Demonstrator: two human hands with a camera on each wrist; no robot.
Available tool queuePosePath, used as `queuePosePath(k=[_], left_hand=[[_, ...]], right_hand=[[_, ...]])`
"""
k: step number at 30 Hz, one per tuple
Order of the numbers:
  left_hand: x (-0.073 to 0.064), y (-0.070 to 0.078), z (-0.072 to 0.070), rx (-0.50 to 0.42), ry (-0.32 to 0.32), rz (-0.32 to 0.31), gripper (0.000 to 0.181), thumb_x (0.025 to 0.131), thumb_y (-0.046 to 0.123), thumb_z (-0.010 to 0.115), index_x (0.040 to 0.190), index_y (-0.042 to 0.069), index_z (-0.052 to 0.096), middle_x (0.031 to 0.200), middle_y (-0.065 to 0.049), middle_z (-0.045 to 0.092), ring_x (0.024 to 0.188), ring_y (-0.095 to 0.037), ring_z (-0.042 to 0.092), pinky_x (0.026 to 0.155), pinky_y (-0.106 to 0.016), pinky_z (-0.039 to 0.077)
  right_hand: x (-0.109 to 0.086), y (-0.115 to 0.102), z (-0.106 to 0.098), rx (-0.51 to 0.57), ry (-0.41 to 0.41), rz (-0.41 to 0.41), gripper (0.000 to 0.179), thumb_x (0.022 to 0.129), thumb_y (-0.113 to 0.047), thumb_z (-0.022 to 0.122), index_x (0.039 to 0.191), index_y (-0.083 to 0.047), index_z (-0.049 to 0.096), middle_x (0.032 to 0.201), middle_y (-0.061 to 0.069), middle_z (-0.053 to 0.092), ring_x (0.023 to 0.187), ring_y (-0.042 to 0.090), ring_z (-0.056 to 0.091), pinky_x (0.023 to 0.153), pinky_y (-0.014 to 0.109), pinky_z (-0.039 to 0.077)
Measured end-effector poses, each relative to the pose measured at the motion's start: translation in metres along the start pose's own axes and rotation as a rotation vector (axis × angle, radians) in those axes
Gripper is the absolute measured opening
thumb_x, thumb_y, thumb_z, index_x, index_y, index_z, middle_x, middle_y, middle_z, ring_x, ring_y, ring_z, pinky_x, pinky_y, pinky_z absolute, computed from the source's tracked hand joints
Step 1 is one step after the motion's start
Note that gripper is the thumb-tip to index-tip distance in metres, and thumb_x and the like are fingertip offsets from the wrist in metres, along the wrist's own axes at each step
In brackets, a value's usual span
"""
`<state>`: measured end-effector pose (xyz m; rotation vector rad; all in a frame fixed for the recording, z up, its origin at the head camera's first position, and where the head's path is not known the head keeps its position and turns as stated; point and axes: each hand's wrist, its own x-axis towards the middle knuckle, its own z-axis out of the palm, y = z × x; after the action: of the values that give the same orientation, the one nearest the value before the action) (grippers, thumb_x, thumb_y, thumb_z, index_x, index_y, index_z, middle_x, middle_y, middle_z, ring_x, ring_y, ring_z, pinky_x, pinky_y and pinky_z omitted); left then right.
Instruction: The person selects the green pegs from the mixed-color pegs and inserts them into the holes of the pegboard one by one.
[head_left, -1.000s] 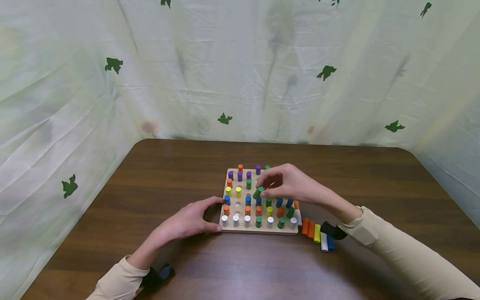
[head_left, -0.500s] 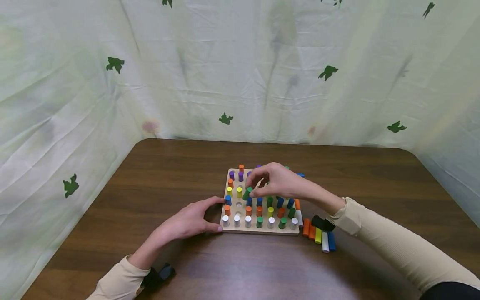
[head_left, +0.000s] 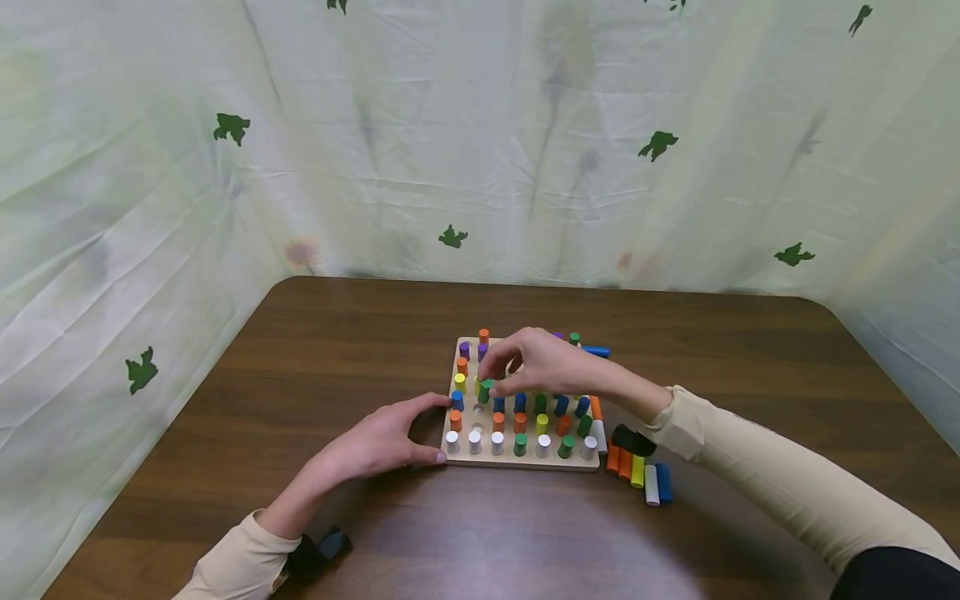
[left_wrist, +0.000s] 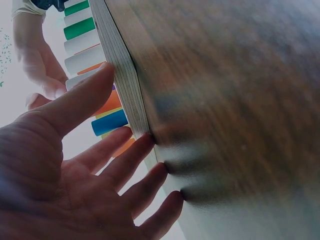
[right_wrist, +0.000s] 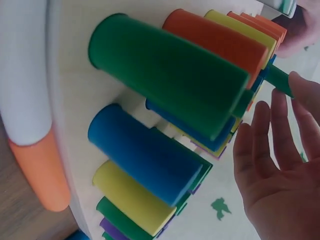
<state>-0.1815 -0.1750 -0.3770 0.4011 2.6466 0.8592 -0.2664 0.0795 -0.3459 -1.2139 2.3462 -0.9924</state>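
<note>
A wooden pegboard (head_left: 525, 465) with rows of coloured pegs lies on the table. My right hand (head_left: 546, 363) pinches a green peg (head_left: 485, 391) between thumb and fingertips, over the board's left part, beside a yellow peg. In the right wrist view the held green peg (right_wrist: 280, 80) sticks out from the fingertips, behind nearer pegs. My left hand (head_left: 386, 435) rests along the board's left edge, thumb at the near corner. Its spread, fairly straight fingers (left_wrist: 137, 155) touch the board's side in the left wrist view. Below the held peg, two bare holes show in that column.
Loose orange, yellow, white and blue pegs (head_left: 652, 485) lie right of the board. An orange peg (head_left: 596, 408) and a white peg (head_left: 599, 437) lie against its right edge. A blue peg (head_left: 596, 352) lies by the far right corner. A pale curtain (head_left: 525, 167) hangs behind the table.
My right hand has moved left across the board with the green peg, which is now more upright. My left hand stays at the board's left edge.
</note>
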Motion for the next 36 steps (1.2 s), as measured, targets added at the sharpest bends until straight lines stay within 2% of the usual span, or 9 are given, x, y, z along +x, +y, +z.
queuePosePath(k=[7,20,36], left_hand=[[0.000,0.000,0.001,-0.001,0.002,-0.004,0.068,0.080,0.031,0.083,0.140,0.020,0.053,0.141,-0.008,0.052,0.128,-0.030,0.047,0.103,-0.058,0.036],[0.001,-0.001,0.000,-0.007,-0.005,-0.006,0.068,0.080,0.031,0.082,0.140,0.020,0.052,0.142,-0.008,0.051,0.128,-0.030,0.047,0.103,-0.058,0.036],[0.001,0.001,0.000,-0.010,-0.009,-0.009,0.068,0.080,0.031,0.083,0.140,0.019,0.052,0.142,-0.008,0.051,0.129,-0.030,0.046,0.103,-0.058,0.035]], right_hand=[[0.005,0.000,0.005,0.014,-0.033,0.001,0.016,0.088,-0.012,0.075,0.104,-0.014,0.075,0.098,-0.010,0.068,0.089,0.013,0.061,0.080,0.030,0.052],[0.010,0.000,0.010,-0.042,-0.066,0.007,0.017,0.087,-0.013,0.077,0.104,-0.016,0.075,0.097,-0.011,0.067,0.088,0.010,0.061,0.079,0.028,0.052],[0.010,-0.001,0.011,-0.064,-0.050,0.013,0.017,0.087,-0.012,0.077,0.104,-0.014,0.075,0.095,-0.011,0.067,0.086,0.009,0.061,0.077,0.026,0.053]])
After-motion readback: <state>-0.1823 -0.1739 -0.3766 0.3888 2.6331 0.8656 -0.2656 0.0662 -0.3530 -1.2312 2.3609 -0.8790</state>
